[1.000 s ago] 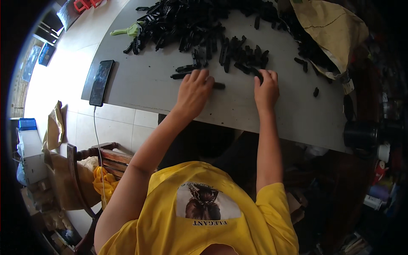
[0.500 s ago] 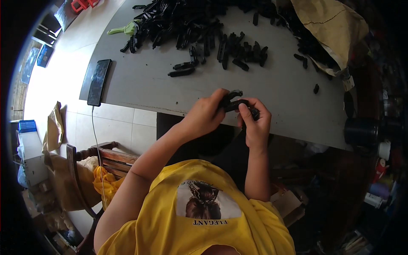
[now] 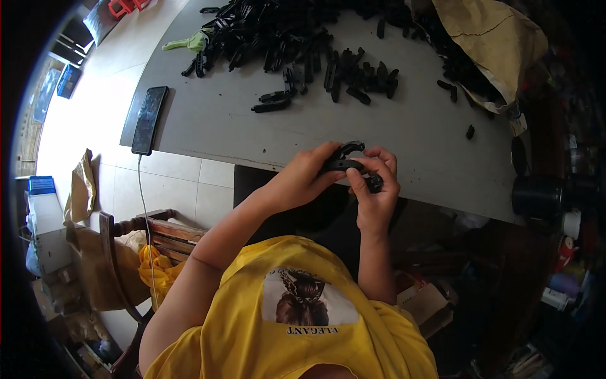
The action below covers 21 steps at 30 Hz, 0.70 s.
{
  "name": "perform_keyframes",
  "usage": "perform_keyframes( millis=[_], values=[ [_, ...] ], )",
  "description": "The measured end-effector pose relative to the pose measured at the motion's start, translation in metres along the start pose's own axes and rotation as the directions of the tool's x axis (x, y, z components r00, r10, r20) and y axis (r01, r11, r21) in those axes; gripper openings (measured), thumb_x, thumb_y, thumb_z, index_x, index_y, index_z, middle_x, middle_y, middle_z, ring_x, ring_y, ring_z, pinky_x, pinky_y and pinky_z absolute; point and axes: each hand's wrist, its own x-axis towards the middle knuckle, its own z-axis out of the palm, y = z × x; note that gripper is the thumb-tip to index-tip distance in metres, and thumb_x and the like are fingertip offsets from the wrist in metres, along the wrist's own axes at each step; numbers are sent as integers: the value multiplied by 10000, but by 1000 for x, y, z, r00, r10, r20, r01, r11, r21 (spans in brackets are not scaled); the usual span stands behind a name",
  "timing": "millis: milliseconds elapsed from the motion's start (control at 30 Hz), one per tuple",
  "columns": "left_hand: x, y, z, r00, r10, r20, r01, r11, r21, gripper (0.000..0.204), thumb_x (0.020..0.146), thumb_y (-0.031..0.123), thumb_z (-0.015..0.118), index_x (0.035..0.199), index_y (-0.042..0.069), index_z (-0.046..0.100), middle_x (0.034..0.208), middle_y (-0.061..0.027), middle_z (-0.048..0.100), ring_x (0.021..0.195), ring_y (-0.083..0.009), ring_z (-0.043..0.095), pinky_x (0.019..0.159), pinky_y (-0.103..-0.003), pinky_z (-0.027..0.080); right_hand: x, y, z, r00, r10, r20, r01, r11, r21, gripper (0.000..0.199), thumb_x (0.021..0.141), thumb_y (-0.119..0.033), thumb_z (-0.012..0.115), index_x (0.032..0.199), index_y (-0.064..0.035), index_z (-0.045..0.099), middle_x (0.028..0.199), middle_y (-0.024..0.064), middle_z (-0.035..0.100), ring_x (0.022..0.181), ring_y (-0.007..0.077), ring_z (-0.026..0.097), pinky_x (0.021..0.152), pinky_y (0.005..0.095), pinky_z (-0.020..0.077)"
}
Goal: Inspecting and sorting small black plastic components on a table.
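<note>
Just off the near edge of the grey table, my left hand (image 3: 306, 174) is closed around a black curved plastic piece (image 3: 344, 164) made of two long arms. My right hand (image 3: 377, 189) meets its free end with thumb and fingertips. A second small dark piece (image 3: 374, 184) sits within the curled fingers of that hand; its shape is mostly hidden. Similar black pieces lie in a large heap (image 3: 271, 38) at the far side of the table, with several loose ones (image 3: 271, 106) closer to me.
A phone (image 3: 150, 120) with a white cable rests at the table's left edge. A green-handled tool (image 3: 186, 42) pokes from the heap. At the far right, a brown paper bag (image 3: 492, 38) spills more black pieces. A wooden chair (image 3: 173, 237) stands to the left below the table.
My right hand has shifted slightly down and left, its index finger lifting away from the piece. The piece in my left hand has turned a little, showing its flat side.
</note>
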Motion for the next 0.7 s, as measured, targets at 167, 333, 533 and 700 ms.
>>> perform_keyframes(
  millis=[167, 333, 533, 700],
  values=[
    [-4, -3, 5, 992, 122, -15, -122, 993, 10, 404, 855, 72, 577, 1218, -43, 440, 1003, -188, 594, 900, -296, 592, 790, -333, 455, 3, -1, 4, 995, 101, -10, -96, 967, 237, 175, 776, -131, 716, 818, -24, 584, 1156, 97, 460, 754, 79, 531, 585, 202, 459],
    [-5, -5, 0, 998, 49, 44, -35, 962, -271, 362, 879, 75, 558, 1208, -42, 464, 947, -103, 590, 808, -151, 565, 732, -273, 463, 1, 11, 2, 992, 61, 107, -93, 939, 330, 189, 776, -131, 714, 861, -35, 576, 1284, 140, 422, 713, 77, 536, 536, 185, 446],
    [-9, -2, -5, 990, -70, 122, 103, 948, -300, 347, 882, 80, 555, 1203, -39, 498, 778, -52, 584, 565, -80, 517, 545, -209, 439, -2, 5, 6, 966, 186, 179, -257, 756, 602, 253, 802, -108, 683, 1000, -70, 531, 1250, 185, 505, 608, 72, 515, 528, 174, 421],
    [-8, -5, -5, 995, -97, 5, 94, 955, -282, 330, 840, 116, 599, 1147, 11, 542, 762, -82, 634, 578, -162, 588, 561, -286, 477, 13, 10, 16, 960, 244, 138, -280, 819, 501, 179, 840, -114, 638, 975, -69, 529, 962, 133, 646, 627, 91, 518, 572, 201, 423]
  ],
)
